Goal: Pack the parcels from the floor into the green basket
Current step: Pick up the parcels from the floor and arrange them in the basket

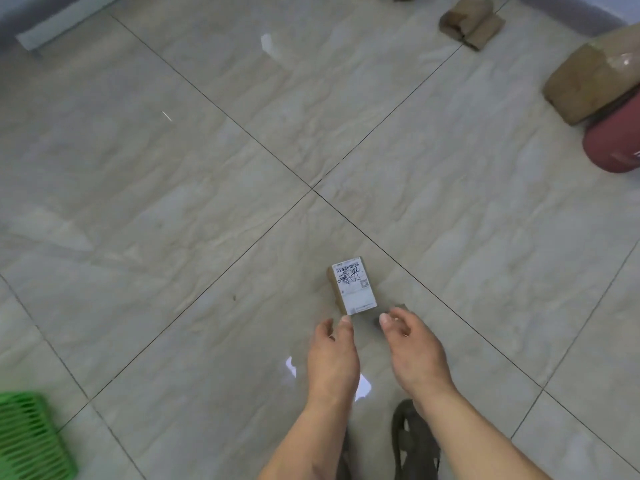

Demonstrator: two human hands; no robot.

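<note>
A small brown parcel (pixel 352 285) with a white shipping label lies on the tiled floor near the centre. My left hand (pixel 332 355) reaches toward its near end, thumb tip just touching the parcel's lower corner, fingers relaxed. My right hand (pixel 414 348) hovers just right of the parcel with fingers loosely curled and nothing in it. A corner of the green basket (pixel 33 438) shows at the bottom left. More brown parcels lie far off: a flat one (pixel 471 20) at the top and a large one (pixel 592 81) at the right edge.
A dark red round object (pixel 614 140) sits under the large parcel at the right. My dark shoe (pixel 414 441) stands below my right hand. A grey wall base runs along the top left.
</note>
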